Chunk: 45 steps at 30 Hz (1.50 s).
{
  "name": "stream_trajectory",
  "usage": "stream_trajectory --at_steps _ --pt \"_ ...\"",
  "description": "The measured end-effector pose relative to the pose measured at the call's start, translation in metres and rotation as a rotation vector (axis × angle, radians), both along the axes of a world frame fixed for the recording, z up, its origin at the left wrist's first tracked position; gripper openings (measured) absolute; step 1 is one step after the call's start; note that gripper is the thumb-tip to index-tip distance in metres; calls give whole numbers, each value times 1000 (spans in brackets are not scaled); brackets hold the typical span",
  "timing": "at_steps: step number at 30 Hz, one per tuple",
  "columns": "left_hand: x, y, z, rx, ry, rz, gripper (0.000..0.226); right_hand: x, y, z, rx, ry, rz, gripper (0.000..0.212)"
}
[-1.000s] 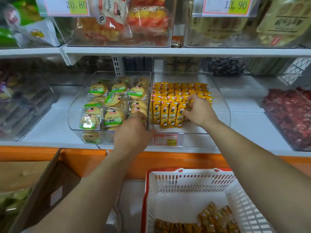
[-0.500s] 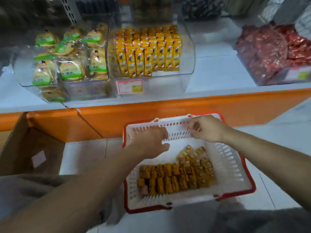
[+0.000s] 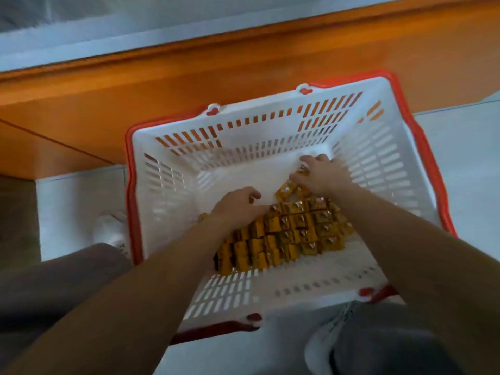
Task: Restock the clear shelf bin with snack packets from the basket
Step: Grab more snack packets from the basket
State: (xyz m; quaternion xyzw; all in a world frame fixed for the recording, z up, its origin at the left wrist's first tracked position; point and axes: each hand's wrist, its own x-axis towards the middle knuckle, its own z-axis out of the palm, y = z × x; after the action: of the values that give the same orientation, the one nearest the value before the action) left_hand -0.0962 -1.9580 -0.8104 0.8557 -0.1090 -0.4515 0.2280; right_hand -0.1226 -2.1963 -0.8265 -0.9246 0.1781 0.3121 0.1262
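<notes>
Head camera, looking steeply down: a white slotted basket with a red rim sits on a pale floor, pushed up against the orange shelf base. Dark trouser legs frame the bottom corners. Both bare forearms reach into the basket. The snack packets, small and orange-yellow, lie on the basket floor in tidy rows running left to right, and the block narrows to a point at its far end. The right hand sits on that far point, thumb and fingers curled round a loose packet there, seemingly pinching it. The left hand rests at the block's far left edge, fingers bent down. Blur hides whether it holds anything, so that cannot be told. The rows lie between the two hands, toward the person from both, so scooping them likely means drawing the hands together. The clear shelf bin is out of view.
</notes>
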Motion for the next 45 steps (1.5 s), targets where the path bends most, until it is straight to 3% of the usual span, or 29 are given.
stream_trajectory --at_steps 10,17,24,28,33,35,40,45 --pt "22 -29 -24 0 226 -237 56 -3 0 -15 92 44 35 64" --pt "16 -21 -32 -19 164 -181 55 -4 -2 -13 132 70 98 63" --pt "14 -26 -32 -171 212 -136 25 -15 -6 -16 334 -114 -58 47" --pt "16 -24 -31 -195 348 -138 62 -17 -11 -16 416 -224 -193 42" --pt "22 -28 -31 -123 402 -290 51 -13 -12 -15 466 -253 -284 28" --pt "24 -31 -31 -123 410 -318 52 -11 -12 -13 454 -280 -270 31" --pt "24 -38 -32 -225 501 -234 50 -10 -13 -9 425 -318 -319 30" --pt "22 -44 -32 -185 445 -312 73 -8 -15 -4 400 -332 -366 27"
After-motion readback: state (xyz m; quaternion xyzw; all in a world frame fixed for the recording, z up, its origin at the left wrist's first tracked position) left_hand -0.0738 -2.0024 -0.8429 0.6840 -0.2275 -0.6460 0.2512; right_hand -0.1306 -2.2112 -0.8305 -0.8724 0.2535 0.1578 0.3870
